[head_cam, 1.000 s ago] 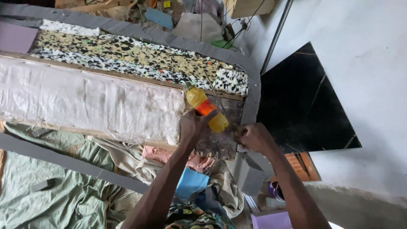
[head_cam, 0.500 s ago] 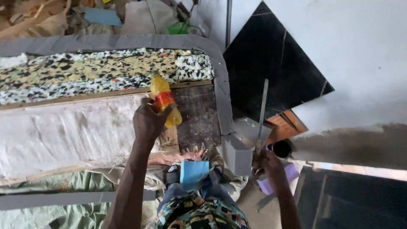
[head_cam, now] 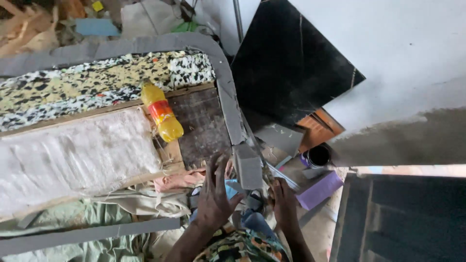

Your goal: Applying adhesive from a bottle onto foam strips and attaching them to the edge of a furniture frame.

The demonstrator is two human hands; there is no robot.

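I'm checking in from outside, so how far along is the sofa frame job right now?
Done: grey foam edging and white padding sit on the frame. In hand: nothing gripped; the left hand and right hand are spread low by a grey foam block, the yellow bottle set down. Left: bare wooden board uncovered.

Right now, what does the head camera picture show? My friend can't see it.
A person's left hand and right hand, both empty, reach down by a grey foam block. A yellow bottle lies on a wooden frame padded with white wadding and speckled foam.
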